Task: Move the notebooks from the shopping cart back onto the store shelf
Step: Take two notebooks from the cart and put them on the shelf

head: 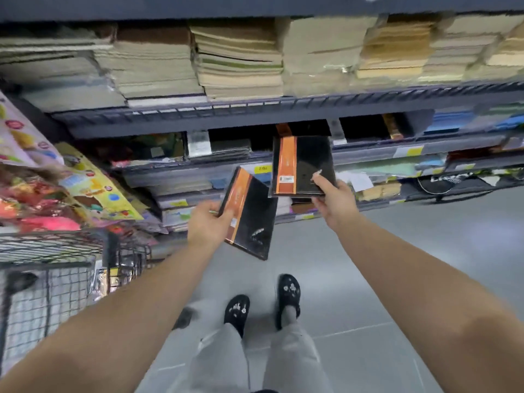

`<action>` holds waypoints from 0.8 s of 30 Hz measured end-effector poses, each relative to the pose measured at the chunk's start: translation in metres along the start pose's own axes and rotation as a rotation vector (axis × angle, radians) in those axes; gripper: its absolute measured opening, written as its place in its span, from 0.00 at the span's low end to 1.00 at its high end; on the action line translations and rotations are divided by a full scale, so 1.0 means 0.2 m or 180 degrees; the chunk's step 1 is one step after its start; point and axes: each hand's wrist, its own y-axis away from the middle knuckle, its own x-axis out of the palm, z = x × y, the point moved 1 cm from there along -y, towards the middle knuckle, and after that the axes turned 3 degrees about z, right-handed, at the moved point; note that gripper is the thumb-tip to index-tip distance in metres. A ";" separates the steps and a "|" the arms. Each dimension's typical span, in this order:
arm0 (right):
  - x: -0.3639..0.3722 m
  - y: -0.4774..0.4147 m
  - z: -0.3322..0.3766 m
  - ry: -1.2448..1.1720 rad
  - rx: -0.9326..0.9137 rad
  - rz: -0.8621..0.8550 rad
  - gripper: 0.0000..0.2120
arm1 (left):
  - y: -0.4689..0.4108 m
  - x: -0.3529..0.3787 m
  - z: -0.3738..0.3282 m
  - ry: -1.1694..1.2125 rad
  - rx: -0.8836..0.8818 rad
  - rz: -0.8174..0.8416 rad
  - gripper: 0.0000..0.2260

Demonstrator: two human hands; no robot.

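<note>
Left hand (208, 222): fingers clamped on tilted black orange-striped notebook (252, 219) | right hand (330, 198): fingers clamped on second such notebook (302, 165) before dark metal store shelf (255, 114) | wire shopping cart (56, 268) at left

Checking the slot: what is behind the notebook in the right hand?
Behind the notebook held by the right hand, a dark shelf opening shows the orange-striped top of a matching notebook. The held notebook covers the rest of that opening.

Shelf (198, 116) ahead, cart (48, 251) at left
</note>
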 end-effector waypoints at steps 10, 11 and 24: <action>0.05 -0.52 0.13 -0.0625 0.0687 0.0313 0.17 | -0.02 0.25 -0.06 0.0433 -0.0518 -0.0419 0.09; 0.04 -0.55 0.10 -0.0576 0.0836 0.0358 0.20 | -0.02 0.27 -0.06 0.0415 -0.0587 -0.0445 0.09; 0.12 -0.69 0.14 -0.0627 0.1119 0.0800 0.12 | 0.01 0.36 -0.09 0.0677 -0.0796 -0.0531 0.10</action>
